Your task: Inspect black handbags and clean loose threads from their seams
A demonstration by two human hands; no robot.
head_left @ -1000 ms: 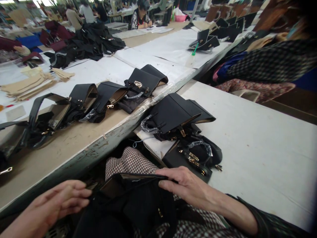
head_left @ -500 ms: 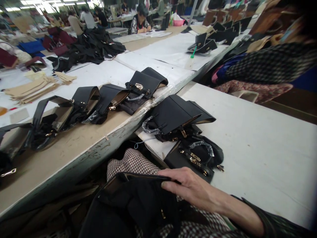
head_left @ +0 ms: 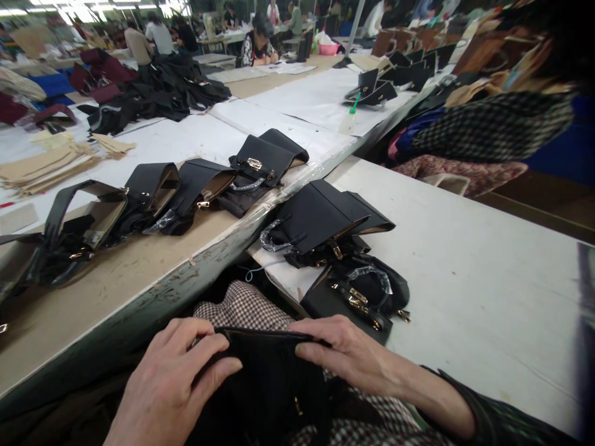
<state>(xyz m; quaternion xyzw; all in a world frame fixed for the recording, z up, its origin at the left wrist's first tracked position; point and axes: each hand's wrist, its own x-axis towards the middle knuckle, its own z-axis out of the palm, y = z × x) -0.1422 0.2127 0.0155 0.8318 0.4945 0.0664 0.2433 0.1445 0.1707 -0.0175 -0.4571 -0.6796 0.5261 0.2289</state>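
Note:
A black handbag (head_left: pixel 264 365) lies on my lap over a checked cloth, its upper edge running crosswise in front of me. My right hand (head_left: pixel 344 353) pinches the right end of that edge, thumb on the near side and fingers over the top. At the left end my left hand (head_left: pixel 181 365) has its fingers bent over the edge, with the thumb on the near side. A small gold zip pull (head_left: pixel 298 406) shows on the bag's dark front. The bag's lower part is hidden by my left hand and the frame's bottom edge.
Black handbags (head_left: pixel 325 217) with gold fittings and wrapped handles lie on the white table (head_left: pixel 465 266) to the right. More black bags (head_left: pixel 153 186) line the left table's edge. A green-tipped bottle (head_left: pixel 349 119) stands further back. A person in a checked sleeve (head_left: pixel 493 127) sits at right.
My left hand has come in from outside the view onto the left end of the bag's edge. My right hand keeps its grip. The view has shifted slightly.

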